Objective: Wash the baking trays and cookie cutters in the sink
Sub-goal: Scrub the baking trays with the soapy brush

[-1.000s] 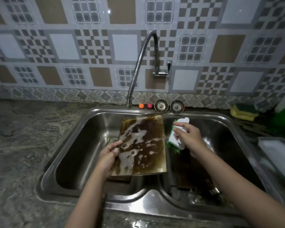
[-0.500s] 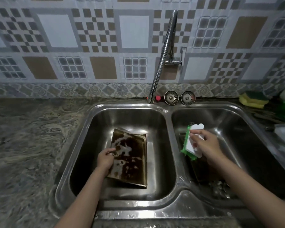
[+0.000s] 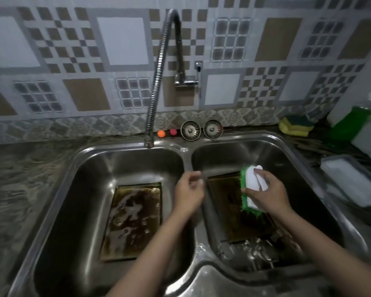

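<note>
Two bowls in one shiny steel sink [image 3: 201, 275], set into a speckled stone tabletop [image 3: 19, 189]. Flat in the left bowl, near its front wall: a brown, burnt-looking metal baking tray [image 3: 133, 221] with wet, soapy patches. In the right bowl: a second dark brown baking tray [image 3: 229, 211], partly hidden under the right hand [image 3: 266, 196] and its arm. Fingers [image 3: 258, 173] of that hand wrapped tight round a white scrub brush with green bristles [image 3: 250, 189], bristles touching the dark tray. Left hand [image 3: 189, 194] over the wall between the bowls, blurred; fingers loosely curled, holding nothing. A heap of small shiny metal things [image 3: 253, 254] at the front of the right bowl, too blurry to name.

Along the back edge: a bendy silver tap [image 3: 159, 71], an orange ball [image 3: 161, 133], a pink ball [image 3: 173, 131], two round steel drain plugs [image 3: 190, 130]. In the back right corner: yellow and green sponges [image 3: 296, 126], a green bottle [image 3: 349, 125]. At the right edge, a see-through tray [image 3: 351, 181].
</note>
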Motion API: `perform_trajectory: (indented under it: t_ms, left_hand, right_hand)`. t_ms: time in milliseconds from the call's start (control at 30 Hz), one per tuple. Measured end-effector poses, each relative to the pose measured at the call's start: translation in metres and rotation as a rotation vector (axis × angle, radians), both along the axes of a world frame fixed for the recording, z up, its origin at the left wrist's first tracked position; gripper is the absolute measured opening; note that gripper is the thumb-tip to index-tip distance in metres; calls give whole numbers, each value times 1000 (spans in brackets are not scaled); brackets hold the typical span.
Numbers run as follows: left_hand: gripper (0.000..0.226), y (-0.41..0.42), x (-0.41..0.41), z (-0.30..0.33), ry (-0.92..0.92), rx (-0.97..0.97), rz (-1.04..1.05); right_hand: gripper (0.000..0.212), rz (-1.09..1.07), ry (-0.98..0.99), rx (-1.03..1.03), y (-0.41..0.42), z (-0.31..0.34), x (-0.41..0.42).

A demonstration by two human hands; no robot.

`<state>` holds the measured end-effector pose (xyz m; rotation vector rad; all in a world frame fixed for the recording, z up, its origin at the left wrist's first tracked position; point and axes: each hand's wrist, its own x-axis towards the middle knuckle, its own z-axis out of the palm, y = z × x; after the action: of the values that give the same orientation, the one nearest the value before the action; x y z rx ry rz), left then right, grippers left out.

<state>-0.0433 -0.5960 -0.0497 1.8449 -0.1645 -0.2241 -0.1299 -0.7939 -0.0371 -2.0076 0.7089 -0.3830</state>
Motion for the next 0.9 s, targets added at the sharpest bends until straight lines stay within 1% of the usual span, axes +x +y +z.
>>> perform_trajectory:
  t_ms: [33, 100, 200, 267, 300, 367, 467, 533, 667, 800, 900]
  left_hand:
    - [18, -24, -4, -2, 19, -7, -19]
    - [21, -64, -7, -17, 125, 58, -70]
    - [38, -99, -1, -59, 398, 305, -136]
    - [52, -112, 0, -84, 508, 424, -181]
    - [54, -117, -1, -92, 541, 419, -168]
    - [46, -124, -3, -103, 570, 400, -78]
    - [42, -130, -4, -112, 549, 400, 15]
    - [34, -137, -5, -112, 525, 425, 96]
    - [16, -147, -13, -90, 361, 419, 209]
    - [29, -154, -18, -74, 189, 357, 169]
    - [32, -158, -23, -60, -21, 369, 174]
  right_hand:
    - [67, 15, 12, -6, -10, -3, -3]
    - [66, 50, 27, -1, -30, -6, -10]
    - [66, 90, 37, 29, -62, -9, -23]
    - [65, 109, 40, 35, -85, -12, -33]
    - [64, 115, 42, 32, -96, -15, -37]
    - [63, 127, 56, 11, -114, -19, -45]
    - [63, 137, 61, 18, -139, -19, -54]
    - [64, 153, 44, 47, -155, -12, -59]
    - [64, 165, -15, -13, -185, 13, -64]
    - [68, 102, -76, -65, -233, 44, -64]
    - [70, 84, 14, -161, -270, 55, -66]
